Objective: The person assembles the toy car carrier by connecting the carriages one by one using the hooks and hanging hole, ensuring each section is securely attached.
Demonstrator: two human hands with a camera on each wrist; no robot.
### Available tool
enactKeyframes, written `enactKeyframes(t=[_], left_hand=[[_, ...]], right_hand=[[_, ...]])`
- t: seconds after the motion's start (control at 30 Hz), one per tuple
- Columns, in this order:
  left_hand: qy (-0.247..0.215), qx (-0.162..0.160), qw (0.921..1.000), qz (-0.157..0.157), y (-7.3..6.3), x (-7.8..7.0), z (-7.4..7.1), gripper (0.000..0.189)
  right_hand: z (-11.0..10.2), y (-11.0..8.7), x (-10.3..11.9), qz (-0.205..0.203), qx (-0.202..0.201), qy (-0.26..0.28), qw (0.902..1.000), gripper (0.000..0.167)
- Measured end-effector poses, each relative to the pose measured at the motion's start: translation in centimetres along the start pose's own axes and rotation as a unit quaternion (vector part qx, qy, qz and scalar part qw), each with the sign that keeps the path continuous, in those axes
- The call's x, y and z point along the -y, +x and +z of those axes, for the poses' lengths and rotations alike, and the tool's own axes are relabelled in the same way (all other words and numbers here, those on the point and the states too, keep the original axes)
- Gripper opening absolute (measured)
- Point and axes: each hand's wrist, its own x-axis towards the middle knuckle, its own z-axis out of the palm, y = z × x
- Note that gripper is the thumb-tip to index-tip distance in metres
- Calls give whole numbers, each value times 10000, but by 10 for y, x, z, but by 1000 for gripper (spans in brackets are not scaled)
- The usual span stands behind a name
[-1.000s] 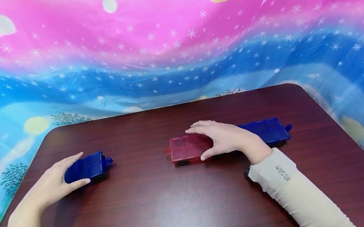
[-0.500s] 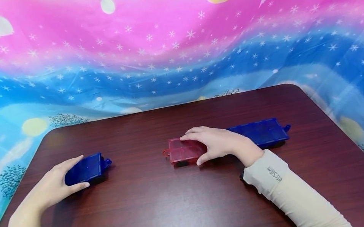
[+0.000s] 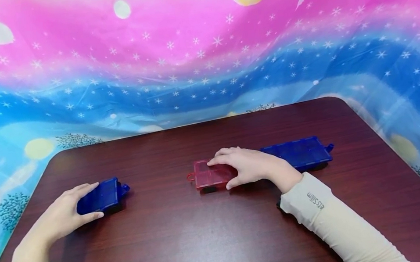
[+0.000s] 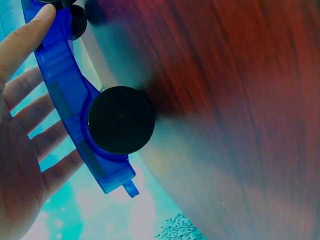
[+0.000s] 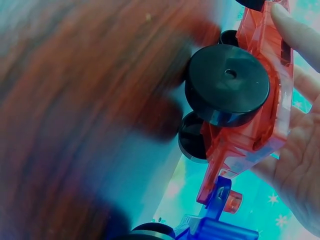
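Observation:
My left hand (image 3: 59, 215) grips a short translucent blue toy wagon (image 3: 101, 196) with black wheels, thumb along the near side and fingers along the far side. A blue hitch (image 3: 124, 189) sticks out of its right end. My right hand (image 3: 252, 165) spans a translucent red toy wagon (image 3: 209, 176), thumb at the near side and fingers across the far side. From that wagon's left end a red loop (image 3: 190, 177) points toward the blue wagon, a gap apart. In the right wrist view, a blue coupling (image 5: 218, 197) sits around the red wagon's peg (image 5: 233, 202).
A longer blue wagon (image 3: 302, 152) stands right of the red one, partly behind my right wrist, with a blue hitch (image 3: 329, 148) at its far end. All stand on a dark wooden table (image 3: 193, 248). A patterned pink and blue cloth (image 3: 185, 63) hangs behind.
My right hand has moved a little left and settled further over the red wagon. My left hand and the short blue wagon are almost where they were.

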Motion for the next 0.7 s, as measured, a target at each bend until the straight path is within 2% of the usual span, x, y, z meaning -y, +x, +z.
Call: enactKeyframes(t=[0.7], left_hand=[[264,-43,9996,128,4,-28,-10,88]], right_hand=[[0,0,0,-61,-73,137,9999,69]])
